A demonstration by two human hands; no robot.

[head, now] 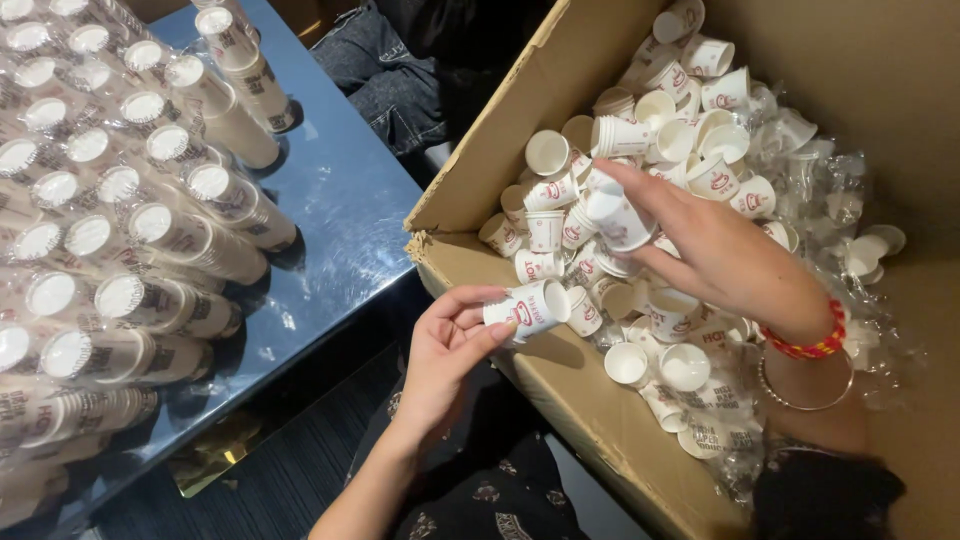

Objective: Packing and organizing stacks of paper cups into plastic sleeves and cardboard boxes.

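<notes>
My left hand [446, 345] holds a small stack of white paper cups [530, 308] on its side, just over the near wall of a big cardboard box [520, 100]. My right hand [715, 250] reaches into the box and pinches another white paper cup [618, 218] between thumb and fingers, lifted slightly above the heap of loose cups [690, 130]. The wrist carries a red beaded band and a thin metal bangle.
Several plastic-wrapped sleeves of stacked cups [150, 230] lie in rows on a shiny blue table [345, 215] at left. Crumpled clear wrappers [840, 200] fill the box's right side. Another person's jeans-clad legs [385, 70] show beyond the table.
</notes>
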